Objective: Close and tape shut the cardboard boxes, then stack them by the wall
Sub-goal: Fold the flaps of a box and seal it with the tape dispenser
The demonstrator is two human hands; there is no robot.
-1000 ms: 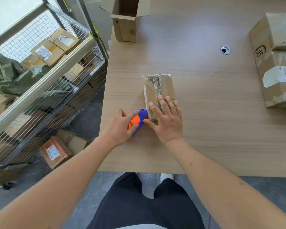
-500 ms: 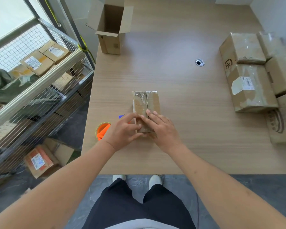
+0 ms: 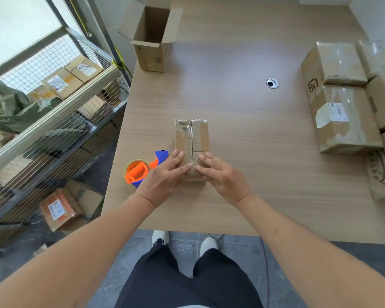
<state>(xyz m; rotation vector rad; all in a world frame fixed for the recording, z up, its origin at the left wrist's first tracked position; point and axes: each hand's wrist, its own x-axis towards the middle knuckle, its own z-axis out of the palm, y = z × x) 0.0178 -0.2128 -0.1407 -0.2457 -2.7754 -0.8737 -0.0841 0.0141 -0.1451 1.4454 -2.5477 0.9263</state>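
A small closed cardboard box with clear tape along its top seam lies on the wooden table in front of me. My left hand and my right hand press flat on the box's near end, fingers straight, one on each side of the seam. An orange and blue tape dispenser lies on the table just left of my left hand, free of both hands. An open empty box stands upright at the table's far left corner.
Several taped boxes are stacked at the table's right side by the wall. A round cable hole sits mid-table. A wire cage cart holding parcels stands left of the table, with more parcels on the floor.
My left hand let go of the tape dispenser, which now lies on the table, and moved onto the box's near end beside my right hand. My view rose and widened.
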